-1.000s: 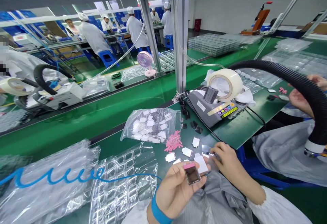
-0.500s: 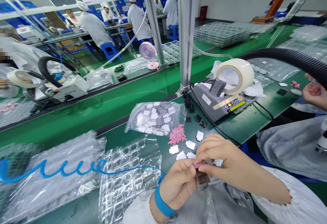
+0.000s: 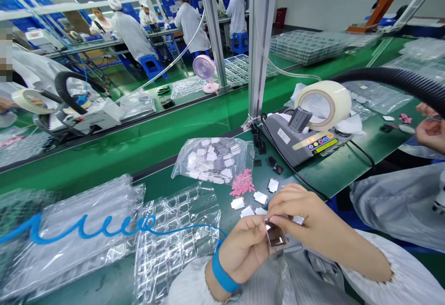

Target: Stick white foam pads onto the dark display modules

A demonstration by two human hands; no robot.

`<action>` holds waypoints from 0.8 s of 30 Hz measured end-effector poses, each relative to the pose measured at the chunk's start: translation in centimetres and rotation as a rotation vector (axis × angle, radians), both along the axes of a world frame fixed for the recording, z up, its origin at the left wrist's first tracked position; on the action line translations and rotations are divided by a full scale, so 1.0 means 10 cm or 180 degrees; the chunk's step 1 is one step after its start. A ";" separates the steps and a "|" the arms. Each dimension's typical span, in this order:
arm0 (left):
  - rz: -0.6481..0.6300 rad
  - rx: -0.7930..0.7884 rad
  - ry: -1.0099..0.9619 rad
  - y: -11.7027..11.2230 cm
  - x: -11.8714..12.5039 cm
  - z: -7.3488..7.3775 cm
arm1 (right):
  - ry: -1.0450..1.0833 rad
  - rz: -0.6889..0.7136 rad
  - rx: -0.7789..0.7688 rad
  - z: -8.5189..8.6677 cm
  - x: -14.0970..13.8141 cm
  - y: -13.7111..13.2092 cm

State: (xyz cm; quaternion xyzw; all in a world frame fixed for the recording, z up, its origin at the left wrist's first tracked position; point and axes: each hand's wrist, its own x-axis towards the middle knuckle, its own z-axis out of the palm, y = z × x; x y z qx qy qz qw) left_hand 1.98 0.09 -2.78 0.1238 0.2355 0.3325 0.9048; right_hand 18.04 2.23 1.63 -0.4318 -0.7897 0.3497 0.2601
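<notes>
My left hand (image 3: 243, 249), with a blue wrist strap, grips a small dark square screen part (image 3: 274, 236) by its left edge. My right hand (image 3: 295, 210) is closed in a pinch on the part's top edge, fingers pressed together over it. Just beyond my hands, small white backed pieces (image 3: 259, 198) and a heap of pink tabs (image 3: 242, 184) lie on the green bench. A clear bag of white pieces (image 3: 212, 159) sits behind them.
A grey tape dispenser (image 3: 302, 140) with a large tape roll (image 3: 325, 103) stands at right, its black cable crossing the bench. Clear plastic trays (image 3: 174, 235) and a blue coiled cord (image 3: 86, 228) lie at left. A co-worker's hand (image 3: 429, 131) is at far right under a black hose (image 3: 392, 80).
My right hand came from the bench onto the screen part held in my left hand. The pink tab seen on the part's top edge a second ago is now covered by my fingers.
</notes>
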 end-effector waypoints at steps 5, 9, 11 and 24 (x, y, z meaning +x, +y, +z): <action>0.0082 0.0031 -0.0416 0.00 -0.04 -0.03 | 0.0861 -0.0835 -0.0660 -0.23 0.16 0.02; 0.0094 0.0148 -0.0645 0.02 -0.05 -0.02 | 0.2171 -0.0719 -0.1897 -0.49 0.20 -0.04; 0.0120 0.0099 -0.0712 0.03 -0.04 -0.03 | 0.2670 -0.0225 -0.2385 -0.57 0.14 -0.10; -0.0209 -0.0112 -0.0720 -0.06 -0.09 -0.04 | 0.3245 -0.0692 -0.1681 -0.60 0.09 -0.10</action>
